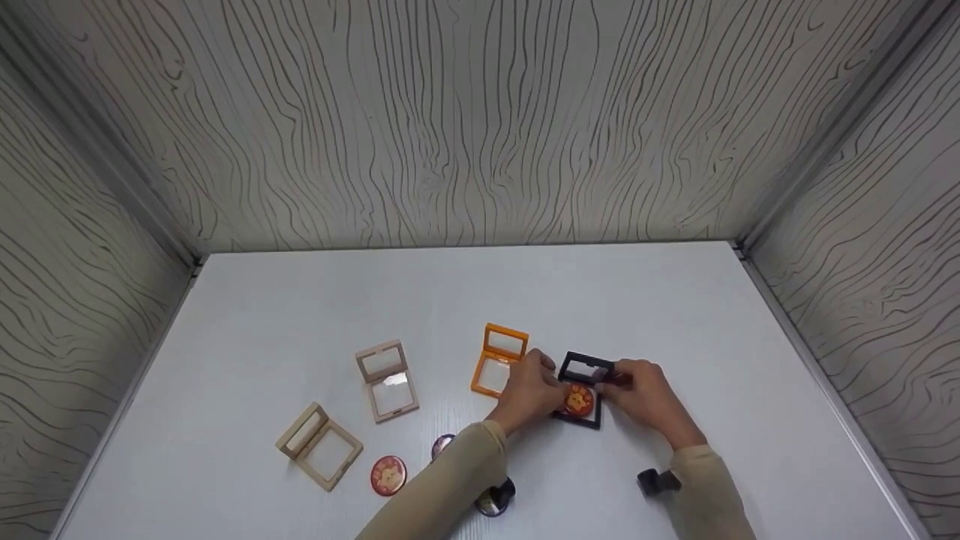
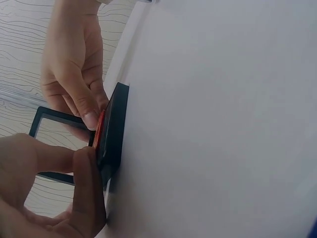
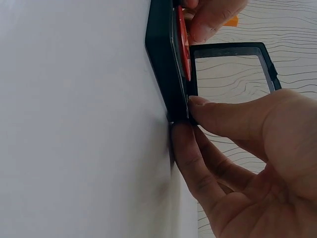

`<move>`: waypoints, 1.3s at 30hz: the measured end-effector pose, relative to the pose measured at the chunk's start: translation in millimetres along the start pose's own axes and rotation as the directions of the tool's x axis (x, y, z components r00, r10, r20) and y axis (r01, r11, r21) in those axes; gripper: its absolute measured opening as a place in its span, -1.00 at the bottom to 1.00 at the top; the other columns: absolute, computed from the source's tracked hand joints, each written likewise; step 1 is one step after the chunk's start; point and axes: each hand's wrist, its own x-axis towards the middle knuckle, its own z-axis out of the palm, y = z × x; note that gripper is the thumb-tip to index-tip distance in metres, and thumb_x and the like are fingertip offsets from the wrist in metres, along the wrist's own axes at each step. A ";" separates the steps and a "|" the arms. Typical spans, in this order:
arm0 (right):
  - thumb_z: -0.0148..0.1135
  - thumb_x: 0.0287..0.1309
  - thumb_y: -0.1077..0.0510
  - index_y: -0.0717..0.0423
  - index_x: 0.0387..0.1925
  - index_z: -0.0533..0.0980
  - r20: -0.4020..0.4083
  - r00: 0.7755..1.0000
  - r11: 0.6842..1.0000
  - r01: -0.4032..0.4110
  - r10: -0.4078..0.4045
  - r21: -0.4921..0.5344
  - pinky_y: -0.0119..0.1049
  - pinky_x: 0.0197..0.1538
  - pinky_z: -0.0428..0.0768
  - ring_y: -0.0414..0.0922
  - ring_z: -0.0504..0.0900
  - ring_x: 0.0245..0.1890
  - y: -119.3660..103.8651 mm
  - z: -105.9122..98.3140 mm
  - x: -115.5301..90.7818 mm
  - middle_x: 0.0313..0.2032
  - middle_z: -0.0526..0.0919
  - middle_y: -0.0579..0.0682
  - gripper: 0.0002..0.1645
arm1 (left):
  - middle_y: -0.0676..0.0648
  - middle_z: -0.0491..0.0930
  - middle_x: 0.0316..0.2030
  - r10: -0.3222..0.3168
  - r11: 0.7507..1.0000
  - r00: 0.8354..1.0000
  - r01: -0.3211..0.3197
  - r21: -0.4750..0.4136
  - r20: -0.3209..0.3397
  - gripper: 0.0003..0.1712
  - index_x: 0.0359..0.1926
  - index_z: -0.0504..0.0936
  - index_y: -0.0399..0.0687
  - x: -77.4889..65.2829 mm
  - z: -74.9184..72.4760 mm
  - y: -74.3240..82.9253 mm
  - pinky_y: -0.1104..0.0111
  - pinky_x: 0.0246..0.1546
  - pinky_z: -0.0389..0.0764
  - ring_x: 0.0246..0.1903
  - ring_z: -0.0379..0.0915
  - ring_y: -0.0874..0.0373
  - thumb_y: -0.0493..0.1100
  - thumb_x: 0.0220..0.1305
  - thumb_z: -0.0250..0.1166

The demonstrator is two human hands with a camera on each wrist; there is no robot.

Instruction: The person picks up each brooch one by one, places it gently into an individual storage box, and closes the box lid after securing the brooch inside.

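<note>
A black hinged display frame (image 1: 577, 420) with clear windows lies opened on the table, its lid raised at the back. Over its base is a round red badge (image 1: 578, 400) with a yellow-orange figure, tilted slightly in the right wrist view. The left hand (image 1: 531, 391) pinches the badge at its left edge, fingertips close over the base. With thumb and fingers, the right hand (image 1: 643, 394) grips the black frame at its right side by the hinge. Just left of the left hand stands an orange frame (image 1: 478, 384), opened and partly covered by that hand.
Two opened frames, one pinkish beige (image 1: 379, 412) and one light wood-coloured (image 1: 315, 474), lie to the left. Near the front are another red badge (image 1: 388, 475) and two dark-rimmed badges, partly hidden by the left sleeve (image 1: 450, 476). Patterned walls (image 1: 465, 127) enclose the white table (image 1: 300, 300).
</note>
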 end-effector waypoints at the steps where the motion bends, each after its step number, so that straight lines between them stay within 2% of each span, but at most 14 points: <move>1: 0.43 0.11 0.27 0.00 -0.26 0.72 -0.003 1.000 1.000 0.005 -0.005 0.001 -0.01 0.01 0.59 -0.08 0.66 -0.20 0.0 -0.3 0.2 -0.29 0.73 -0.10 -0.85 | 0.06 0.59 -0.35 0.009 1.000 1.000 -0.009 0.015 -0.001 -0.57 -0.04 0.50 -0.05 -0.3 -0.1 0.4 0.29 -0.31 0.63 -0.34 0.54 0.19 -0.14 0.13 0.49; 5: 0.43 0.13 0.25 0.02 -0.26 0.71 -0.008 1.000 1.000 0.023 -0.023 0.007 -0.02 0.01 0.59 -0.08 0.68 -0.18 0.4 -1.4 0.9 -0.28 0.74 -0.08 -0.88 | 0.05 0.57 -0.31 0.062 0.995 0.998 -0.062 0.084 -0.003 -0.55 -0.03 0.48 -0.06 -2.5 0.8 1.4 0.32 -0.30 0.61 -0.32 0.50 0.21 -0.13 0.13 0.49; 9: 0.43 0.13 0.26 0.02 -0.25 0.71 -0.006 1.000 1.000 0.020 -0.020 0.014 -0.01 0.02 0.59 -0.07 0.68 -0.18 0.9 -1.9 1.6 -0.27 0.74 -0.09 -0.86 | 0.05 0.51 -0.20 0.092 0.982 0.996 -0.090 0.166 -0.004 -0.43 0.04 0.46 -0.04 -5.5 3.3 1.7 0.33 -0.20 0.59 -0.25 0.44 0.22 -0.07 0.06 0.54; 18: 0.42 0.13 0.26 0.03 -0.23 0.69 0.026 1.000 0.999 0.015 -0.016 0.035 -0.07 -0.01 0.61 -0.12 0.66 -0.20 1.8 -0.3 1.0 -0.27 0.72 -0.09 -0.85 | 0.06 0.45 -0.05 0.110 0.938 0.993 -0.117 0.326 0.038 -0.10 0.19 0.39 0.01 -11.3 4.8 -0.9 0.30 0.03 0.57 -0.11 0.46 0.20 0.02 -0.16 0.67; 21: 0.41 0.18 0.14 0.04 -0.12 0.65 0.074 0.997 0.998 0.000 -0.006 0.070 -0.03 0.04 0.61 -0.09 0.66 -0.14 1.3 -2.6 -1.9 -0.21 0.71 -0.07 -0.78 | 0.03 0.45 0.02 0.119 0.926 0.991 -0.131 0.354 0.056 -0.01 0.27 0.38 -0.01 -12.4 5.1 -1.5 0.28 0.11 0.56 -0.05 0.47 0.19 0.03 -0.18 0.68; 24: 0.39 0.21 -0.08 0.03 0.05 0.58 0.133 0.991 0.994 -0.021 0.007 0.104 0.03 0.08 0.58 -0.02 0.64 -0.04 -1.3 -8.6 -4.3 -0.11 0.69 -0.04 -0.55 | 0.03 0.44 0.03 0.108 0.921 0.991 -0.128 0.368 0.075 0.06 0.30 0.37 -0.02 -13.2 5.1 0.9 0.26 0.13 0.55 -0.04 0.46 0.20 0.04 -0.23 0.71; 27: 0.29 0.24 -0.25 -0.01 0.16 0.52 0.170 0.985 0.987 -0.063 0.038 0.145 0.09 0.10 0.56 0.03 0.61 0.05 -5.3 -14.8 -6.3 0.00 0.65 0.00 -0.40 | 0.04 0.44 0.02 0.101 0.915 0.990 -0.130 0.381 0.095 0.07 0.30 0.39 -0.03 -13.6 4.9 1.8 0.25 0.13 0.55 -0.05 0.45 0.21 0.06 -0.26 0.72; 29: 0.18 0.33 -0.25 0.00 0.16 0.51 0.173 0.984 0.975 -0.074 0.037 0.209 0.10 0.11 0.56 0.06 0.60 0.08 -7.3 -16.8 -6.5 0.03 0.64 0.05 -0.44 | 0.05 0.44 0.01 0.100 0.909 0.990 -0.133 0.394 0.101 0.05 0.30 0.41 -0.03 -14.0 5.3 1.4 0.26 0.13 0.55 -0.05 0.45 0.23 0.07 -0.25 0.71; 33: -0.05 0.51 -0.18 0.07 0.06 0.56 0.148 0.989 0.947 -0.030 -0.019 0.319 -0.02 0.11 0.59 0.08 0.59 0.07 -8.8 -16.4 -4.7 0.00 0.63 0.14 -0.52 | 0.06 0.45 -0.02 0.108 0.902 0.990 -0.137 0.410 0.094 -0.01 0.25 0.44 -0.03 -14.1 5.5 -1.1 0.27 0.11 0.56 -0.06 0.44 0.24 0.07 -0.23 0.70; 36: -0.07 0.52 -0.16 0.09 -0.03 0.58 0.126 0.991 0.943 0.003 -0.048 0.332 -0.12 0.09 0.61 0.07 0.60 0.04 -9.3 -15.3 -2.8 -0.06 0.65 0.13 -0.53 | 0.07 0.45 -0.08 0.121 0.900 0.989 -0.145 0.410 0.084 -0.06 0.20 0.47 -0.04 -13.1 5.7 -2.3 0.30 0.02 0.57 -0.13 0.43 0.24 0.06 -0.24 0.70; 39: -0.02 0.50 -0.14 0.11 -0.10 0.60 0.112 0.992 0.944 0.017 -0.056 0.328 -0.13 0.10 0.60 0.07 0.60 0.02 -9.4 -15.1 -1.7 -0.11 0.65 0.12 -0.55 | 0.09 0.45 -0.13 0.130 0.905 0.988 -0.150 0.399 0.077 -0.07 0.17 0.48 -0.04 -11.8 6.2 -3.1 0.33 -0.07 0.58 -0.19 0.42 0.25 0.06 -0.26 0.71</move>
